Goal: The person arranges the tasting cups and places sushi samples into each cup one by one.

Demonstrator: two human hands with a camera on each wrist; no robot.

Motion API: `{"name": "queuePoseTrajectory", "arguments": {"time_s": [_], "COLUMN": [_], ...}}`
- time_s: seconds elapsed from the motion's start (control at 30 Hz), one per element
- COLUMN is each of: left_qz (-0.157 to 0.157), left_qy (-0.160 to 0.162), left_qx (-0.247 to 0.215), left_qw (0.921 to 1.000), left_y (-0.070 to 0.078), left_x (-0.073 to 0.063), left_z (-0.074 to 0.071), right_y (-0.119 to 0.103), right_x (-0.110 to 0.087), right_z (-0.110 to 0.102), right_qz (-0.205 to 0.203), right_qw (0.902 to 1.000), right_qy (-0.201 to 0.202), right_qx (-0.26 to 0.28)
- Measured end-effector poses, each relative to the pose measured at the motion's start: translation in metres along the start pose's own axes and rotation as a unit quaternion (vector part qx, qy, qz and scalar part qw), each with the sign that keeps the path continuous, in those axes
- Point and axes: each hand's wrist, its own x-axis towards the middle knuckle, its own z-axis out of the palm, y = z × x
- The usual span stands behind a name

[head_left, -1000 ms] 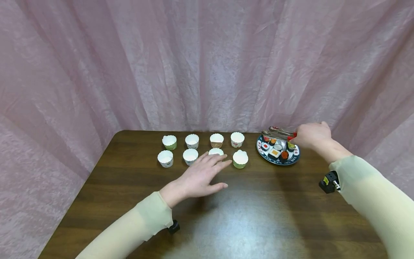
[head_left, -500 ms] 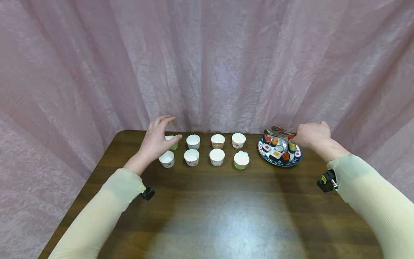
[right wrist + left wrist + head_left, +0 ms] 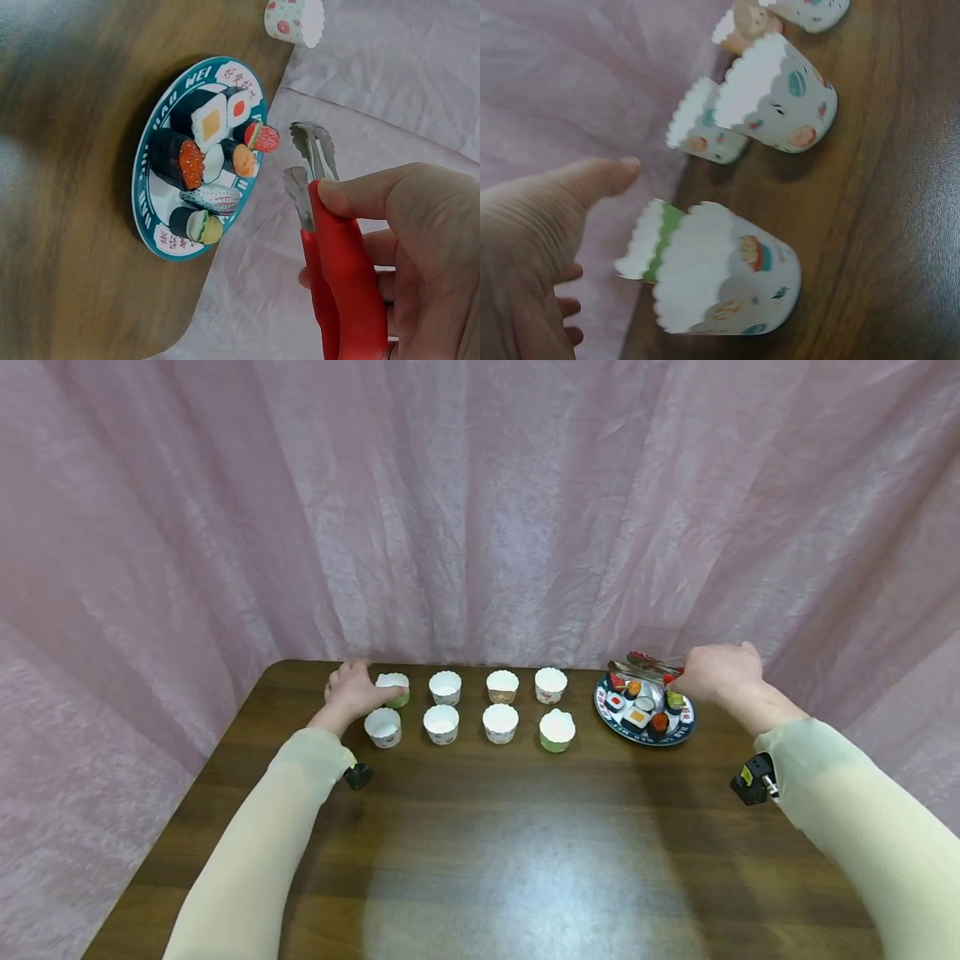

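At the far left of the table, my left hand [image 3: 351, 693] hovers by the green paper baking cup [image 3: 394, 690] in the back row. The thumb and fingers are spread apart around its rim, and contact cannot be made out. In the left wrist view a white patterned cup [image 3: 735, 277] stands in front of the green one [image 3: 664, 240]. My right hand [image 3: 427, 247] grips the red handles of metal tongs [image 3: 341, 277], whose tips stand apart. Beyond the tongs lies a blue-rimmed plate [image 3: 144, 187] with several sushi pieces [image 3: 636, 717].
Several other paper cups, such as a white one [image 3: 441, 725] and a green one [image 3: 557, 732], form two rows along the back of the wooden table [image 3: 465, 843]. A pink curtain [image 3: 480, 527] hangs right behind the table edge.
My left hand has moved from above the middle cups to the far left, then lowered beside the back green cup. My right hand stays by the plate with the tongs.
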Motion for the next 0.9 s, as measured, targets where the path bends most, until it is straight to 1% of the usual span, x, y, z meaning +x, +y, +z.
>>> {"name": "queuePoseTrajectory", "arguments": {"time_s": [0.13,0.3,0.43,0.53,0.6,0.77,0.9], "left_qz": [-0.033,-0.052,-0.049,-0.045,-0.049,-0.058,-0.043], "left_qy": [-0.016,-0.026,-0.025,-0.021,-0.021,-0.025,-0.014], "left_qx": [0.015,0.032,0.041,0.044,0.045,0.053,0.047], "left_qw": [0.9992,0.9978,0.9976,0.9978,0.9975,0.9966,0.9979], "left_y": [-0.007,-0.016,-0.016,-0.015,-0.014,-0.014,-0.017], "left_x": [0.003,0.010,0.010,0.009,0.007,0.004,0.002], "left_z": [0.008,0.013,0.014,0.013,0.014,0.016,0.017], "right_y": [-0.002,-0.002,-0.004,-0.009,-0.012,-0.020,-0.023], "right_x": [0.000,0.002,0.004,0.007,0.008,0.010,0.011], "right_z": [-0.001,-0.007,-0.009,-0.009,-0.008,-0.005,-0.005], "right_qz": [-0.008,-0.008,0.001,0.006,0.008,0.018,0.024], "right_qw": [0.9999,0.9997,0.9994,0.9987,0.9979,0.9972,0.9970], "right_qy": [-0.007,-0.017,-0.027,-0.044,-0.057,-0.060,-0.064], "right_qx": [0.007,0.017,0.022,0.025,0.029,0.039,0.037]}}
